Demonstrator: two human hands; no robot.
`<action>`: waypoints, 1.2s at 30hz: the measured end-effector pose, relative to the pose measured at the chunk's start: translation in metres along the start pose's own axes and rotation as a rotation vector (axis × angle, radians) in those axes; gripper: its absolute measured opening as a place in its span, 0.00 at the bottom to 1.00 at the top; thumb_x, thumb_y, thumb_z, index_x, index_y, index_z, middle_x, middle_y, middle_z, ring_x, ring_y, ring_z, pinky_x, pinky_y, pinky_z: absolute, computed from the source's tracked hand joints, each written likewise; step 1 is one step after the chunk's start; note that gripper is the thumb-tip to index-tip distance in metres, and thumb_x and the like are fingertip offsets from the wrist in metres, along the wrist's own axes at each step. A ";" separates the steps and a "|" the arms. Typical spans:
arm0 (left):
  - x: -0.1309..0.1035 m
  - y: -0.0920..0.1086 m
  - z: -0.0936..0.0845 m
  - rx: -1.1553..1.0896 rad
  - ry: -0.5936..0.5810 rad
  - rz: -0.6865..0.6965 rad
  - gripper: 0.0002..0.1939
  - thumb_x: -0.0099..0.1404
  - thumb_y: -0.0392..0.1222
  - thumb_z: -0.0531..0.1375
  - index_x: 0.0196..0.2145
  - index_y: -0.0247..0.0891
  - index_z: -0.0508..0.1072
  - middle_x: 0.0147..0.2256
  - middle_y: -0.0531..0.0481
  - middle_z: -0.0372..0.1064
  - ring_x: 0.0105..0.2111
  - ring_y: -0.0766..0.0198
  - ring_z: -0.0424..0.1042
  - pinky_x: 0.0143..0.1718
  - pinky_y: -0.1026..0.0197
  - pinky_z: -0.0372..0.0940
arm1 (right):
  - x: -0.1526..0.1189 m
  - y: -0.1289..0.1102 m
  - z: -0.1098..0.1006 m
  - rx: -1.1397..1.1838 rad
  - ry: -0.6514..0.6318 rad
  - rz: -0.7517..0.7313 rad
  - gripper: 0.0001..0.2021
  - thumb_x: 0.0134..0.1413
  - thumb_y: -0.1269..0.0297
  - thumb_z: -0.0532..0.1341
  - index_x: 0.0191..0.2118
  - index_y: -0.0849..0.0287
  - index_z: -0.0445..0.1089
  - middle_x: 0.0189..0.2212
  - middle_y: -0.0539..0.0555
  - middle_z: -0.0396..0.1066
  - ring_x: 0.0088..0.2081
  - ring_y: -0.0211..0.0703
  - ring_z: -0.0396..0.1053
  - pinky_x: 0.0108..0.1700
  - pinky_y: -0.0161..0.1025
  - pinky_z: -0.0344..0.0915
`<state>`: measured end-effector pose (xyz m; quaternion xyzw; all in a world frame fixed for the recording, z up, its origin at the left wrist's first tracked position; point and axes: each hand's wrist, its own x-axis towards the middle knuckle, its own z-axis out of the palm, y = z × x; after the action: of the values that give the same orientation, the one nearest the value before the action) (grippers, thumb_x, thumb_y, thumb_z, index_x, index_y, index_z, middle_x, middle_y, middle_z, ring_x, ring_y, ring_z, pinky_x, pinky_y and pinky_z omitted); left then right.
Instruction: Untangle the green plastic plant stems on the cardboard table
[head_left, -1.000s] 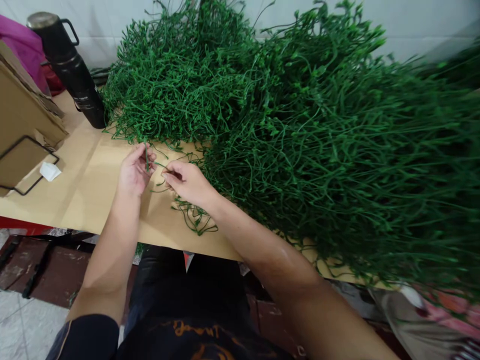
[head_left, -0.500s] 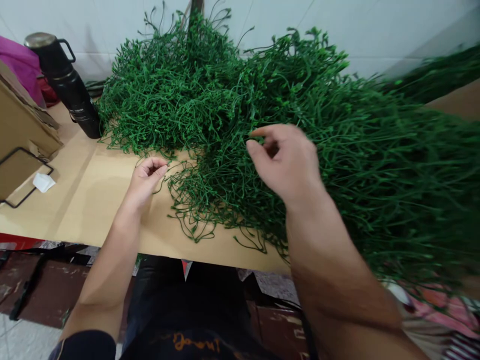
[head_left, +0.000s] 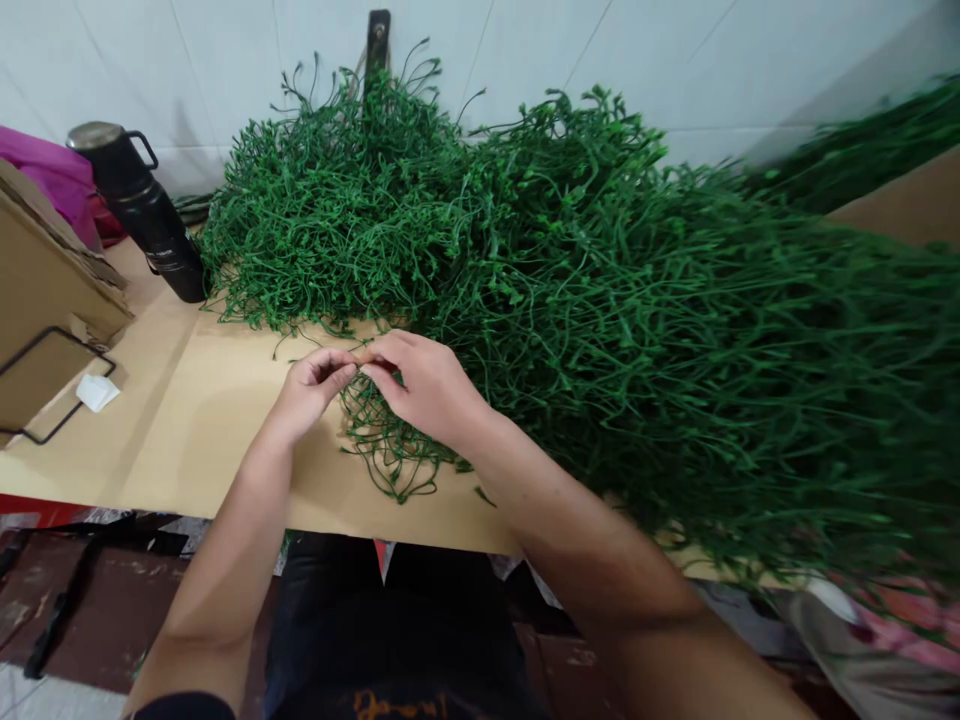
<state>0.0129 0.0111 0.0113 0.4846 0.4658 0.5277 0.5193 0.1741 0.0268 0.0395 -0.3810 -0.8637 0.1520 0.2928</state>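
Observation:
My left hand (head_left: 319, 385) is closed in a pinch, thumb against forefinger, on a thin green plastic stem that is mostly hidden. Against its fingertips, my right hand (head_left: 424, 390) is also pinched; what lies between its fingers is too small to make out. Both hands are over the front part of the cardboard-covered table (head_left: 217, 430). Just below and behind the right fingers lies a loose tangle of green stems (head_left: 394, 460). A big heap of artificial green stems with small budded tips (head_left: 570, 250) spreads behind the hands and far to the right.
A black flask (head_left: 154, 220) stands at the back left. Beside it are a cardboard box (head_left: 45, 290), a black wire frame (head_left: 56, 435) and a white scrap (head_left: 97, 392). A tiled wall (head_left: 555, 50) closes off the back. At the lower right, another person's clothed leg (head_left: 832, 650) shows.
My right hand has come down and left from above the heap, and its fingertips now meet those of my left hand. The left hand stays pinched in about the same place.

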 end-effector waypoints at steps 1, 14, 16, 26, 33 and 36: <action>0.000 0.000 0.001 -0.004 -0.006 -0.001 0.14 0.47 0.45 0.68 0.28 0.35 0.72 0.25 0.55 0.66 0.25 0.73 0.60 0.27 0.67 0.54 | 0.000 0.004 -0.001 0.001 0.008 -0.002 0.04 0.55 0.70 0.56 0.35 0.62 0.68 0.31 0.55 0.68 0.32 0.39 0.64 0.36 0.36 0.61; -0.003 0.001 0.002 0.104 -0.018 -0.008 0.09 0.54 0.44 0.62 0.28 0.35 0.71 0.22 0.56 0.62 0.24 0.72 0.58 0.27 0.66 0.54 | -0.017 0.027 -0.062 0.006 0.019 -0.032 0.07 0.54 0.66 0.56 0.27 0.58 0.67 0.25 0.51 0.66 0.27 0.36 0.63 0.32 0.36 0.60; -0.002 0.001 0.002 0.128 -0.002 -0.006 0.08 0.55 0.43 0.61 0.28 0.35 0.71 0.22 0.56 0.62 0.23 0.72 0.58 0.26 0.66 0.53 | -0.024 0.037 -0.082 -0.049 0.111 0.043 0.08 0.53 0.65 0.57 0.25 0.57 0.66 0.24 0.50 0.66 0.26 0.36 0.62 0.30 0.37 0.59; 0.000 0.001 0.010 0.078 -0.040 -0.063 0.10 0.51 0.43 0.64 0.28 0.34 0.71 0.21 0.56 0.64 0.22 0.72 0.60 0.25 0.67 0.56 | -0.032 0.013 -0.036 -0.045 -0.179 0.012 0.16 0.54 0.61 0.60 0.46 0.64 0.68 0.36 0.57 0.70 0.30 0.38 0.67 0.34 0.38 0.64; -0.001 0.000 0.010 0.080 -0.085 -0.068 0.10 0.52 0.43 0.63 0.29 0.34 0.71 0.21 0.56 0.64 0.22 0.72 0.62 0.25 0.67 0.57 | -0.016 0.009 -0.025 -0.101 -0.128 0.008 0.09 0.58 0.68 0.53 0.33 0.60 0.70 0.32 0.55 0.73 0.33 0.40 0.69 0.36 0.37 0.61; -0.001 -0.002 0.009 0.119 -0.073 -0.043 0.07 0.56 0.41 0.61 0.29 0.34 0.71 0.22 0.55 0.64 0.24 0.72 0.62 0.27 0.67 0.56 | -0.021 0.029 -0.052 -0.143 0.009 0.054 0.08 0.57 0.67 0.54 0.31 0.59 0.70 0.31 0.55 0.73 0.32 0.41 0.69 0.37 0.39 0.63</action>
<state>0.0219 0.0099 0.0101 0.5233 0.4873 0.4697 0.5177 0.2335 0.0325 0.0580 -0.4250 -0.8603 0.0962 0.2645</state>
